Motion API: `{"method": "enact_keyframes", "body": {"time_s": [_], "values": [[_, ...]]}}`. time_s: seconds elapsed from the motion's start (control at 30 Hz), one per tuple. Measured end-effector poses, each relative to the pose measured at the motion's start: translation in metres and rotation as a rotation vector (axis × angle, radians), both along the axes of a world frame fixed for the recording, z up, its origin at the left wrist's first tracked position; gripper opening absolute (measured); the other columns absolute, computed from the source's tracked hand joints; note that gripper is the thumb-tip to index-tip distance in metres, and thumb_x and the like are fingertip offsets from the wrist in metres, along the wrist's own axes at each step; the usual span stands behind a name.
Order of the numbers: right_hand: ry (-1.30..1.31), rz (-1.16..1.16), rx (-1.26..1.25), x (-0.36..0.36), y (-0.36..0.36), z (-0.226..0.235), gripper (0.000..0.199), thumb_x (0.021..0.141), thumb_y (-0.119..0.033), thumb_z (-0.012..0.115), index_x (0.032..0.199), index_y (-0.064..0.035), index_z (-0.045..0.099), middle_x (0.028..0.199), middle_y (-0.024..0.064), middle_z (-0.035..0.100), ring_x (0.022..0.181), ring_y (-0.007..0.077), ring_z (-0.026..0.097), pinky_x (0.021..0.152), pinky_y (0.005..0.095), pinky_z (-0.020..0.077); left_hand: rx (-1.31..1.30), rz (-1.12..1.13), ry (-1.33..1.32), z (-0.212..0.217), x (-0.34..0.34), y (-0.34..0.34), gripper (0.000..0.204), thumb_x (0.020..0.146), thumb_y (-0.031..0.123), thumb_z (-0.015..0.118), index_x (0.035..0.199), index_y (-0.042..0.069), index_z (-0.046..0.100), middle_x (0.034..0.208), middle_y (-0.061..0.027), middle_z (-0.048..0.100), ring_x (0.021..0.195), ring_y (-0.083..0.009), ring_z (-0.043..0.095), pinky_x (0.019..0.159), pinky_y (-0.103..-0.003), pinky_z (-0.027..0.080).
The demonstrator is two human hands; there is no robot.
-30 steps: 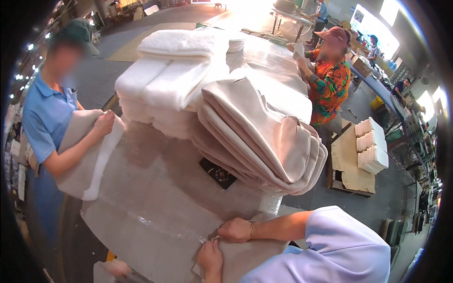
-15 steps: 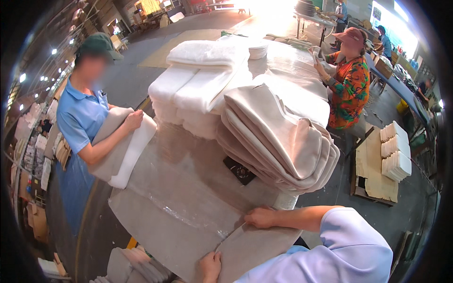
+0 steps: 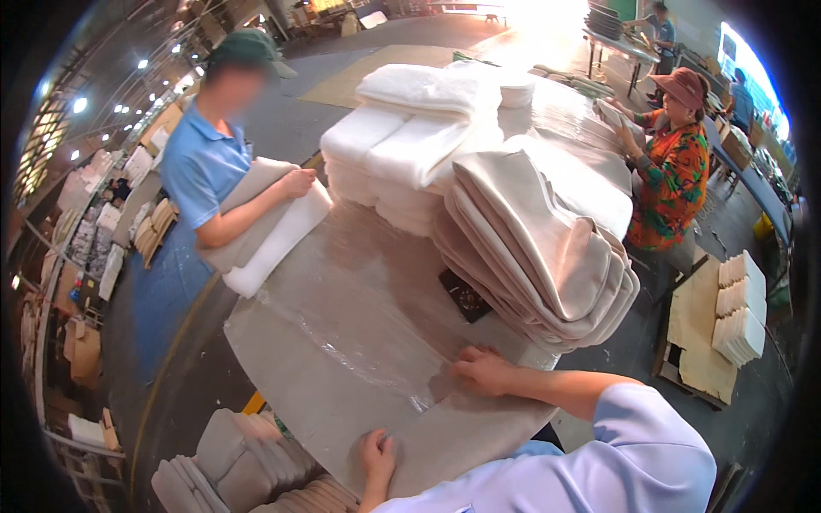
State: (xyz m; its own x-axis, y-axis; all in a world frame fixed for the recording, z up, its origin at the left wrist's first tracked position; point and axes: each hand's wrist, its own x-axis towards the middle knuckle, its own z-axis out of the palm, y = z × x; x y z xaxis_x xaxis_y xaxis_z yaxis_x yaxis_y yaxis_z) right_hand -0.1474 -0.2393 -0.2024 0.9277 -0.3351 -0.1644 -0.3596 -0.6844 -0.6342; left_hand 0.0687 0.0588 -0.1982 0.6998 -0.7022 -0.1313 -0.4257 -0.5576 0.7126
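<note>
A flat grey-beige fabric piece (image 3: 479, 425) lies in front of me on the plastic-wrapped table (image 3: 295, 368). Over its far edge, my right hand (image 3: 486, 373) has its fingers curled down and gripping the fabric. My left hand (image 3: 377, 456) is closed at the near left side of the same fabric, its thumb on top; the undersides of its fingers are hidden. Beyond my right hand rises a thick pile of folded beige covers (image 3: 539, 248). A dark square item (image 3: 464, 296) with a pale pattern lies beside that pile.
White padding (image 3: 410, 128) is stacked at the table's far side. At left, a person in a blue shirt (image 3: 201, 162) holds a beige cover with white padding. Another person in a patterned shirt (image 3: 671, 175) handles cloth at far right. Stacked beige pieces (image 3: 235, 453) stand below the table's left edge.
The view has turned, so the scene sits further right. My right hand has shifted slightly away along the fabric, and my left hand stays low on it. The person at left still holds the cover.
</note>
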Motion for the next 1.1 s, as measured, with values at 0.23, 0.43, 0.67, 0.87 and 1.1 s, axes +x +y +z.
{"method": "enact_keyframes", "body": {"time_s": [0.23,0.43,0.67,0.87,1.1], "values": [[0.152,0.461,0.206,-0.06,0.05,0.149,0.075,0.088,-0.032,0.078,0.154,-0.0178,0.047,0.148,0.0186,0.052,0.136,0.0392,0.052,0.108,0.05,0.0462,-0.095,0.65,1.247,-0.001,-0.017,0.13,0.047,0.096,0.029,0.071,0.138,0.01,0.061,0.119,-0.0112,0.07,0.107,-0.0284,0.068,0.087,-0.043,0.055],[0.063,0.258,-0.118,-0.048,0.085,0.137,0.064,0.083,-0.026,0.079,0.142,-0.0156,0.057,0.12,0.0121,0.067,0.112,0.0349,0.068,0.094,0.0458,0.0545,-0.561,0.665,1.423,0.048,-0.001,0.076,0.056,0.102,0.048,0.062,0.147,0.015,0.055,0.12,-0.0116,0.069,0.108,-0.03,0.068,0.089,-0.047,0.056],[-0.585,-0.495,0.966,-0.029,0.041,0.174,0.05,0.085,-0.01,0.085,0.129,-0.0012,0.064,0.115,0.0055,0.071,0.106,0.015,0.066,0.094,0.0319,0.0544,-0.631,0.277,0.789,0.156,0.049,-0.063,0.078,0.099,0.066,0.058,0.164,0.032,0.029,0.152,-0.0156,0.049,0.126,-0.0317,0.055,0.103,-0.051,0.047],[-0.858,-0.578,1.24,-0.012,0.073,0.161,0.063,0.083,-0.006,0.084,0.139,-0.0048,0.055,0.13,0.0077,0.065,0.121,0.0189,0.061,0.105,0.0401,0.0505,-0.365,0.131,0.723,0.156,0.028,-0.131,0.077,0.103,0.051,0.065,0.154,-0.001,0.041,0.154,-0.0155,0.049,0.136,-0.0236,0.05,0.113,-0.04,0.041],[-0.331,-0.119,1.459,-0.045,0.086,0.149,0.072,0.095,-0.028,0.08,0.154,-0.0043,0.045,0.141,0.0096,0.059,0.131,0.0218,0.055,0.114,0.0401,0.0448,-0.12,-0.06,0.825,0.135,0.043,-0.106,0.054,0.106,0.046,0.061,0.129,-0.003,0.068,0.126,-0.0119,0.072,0.113,-0.0188,0.067,0.099,-0.035,0.052]]}}
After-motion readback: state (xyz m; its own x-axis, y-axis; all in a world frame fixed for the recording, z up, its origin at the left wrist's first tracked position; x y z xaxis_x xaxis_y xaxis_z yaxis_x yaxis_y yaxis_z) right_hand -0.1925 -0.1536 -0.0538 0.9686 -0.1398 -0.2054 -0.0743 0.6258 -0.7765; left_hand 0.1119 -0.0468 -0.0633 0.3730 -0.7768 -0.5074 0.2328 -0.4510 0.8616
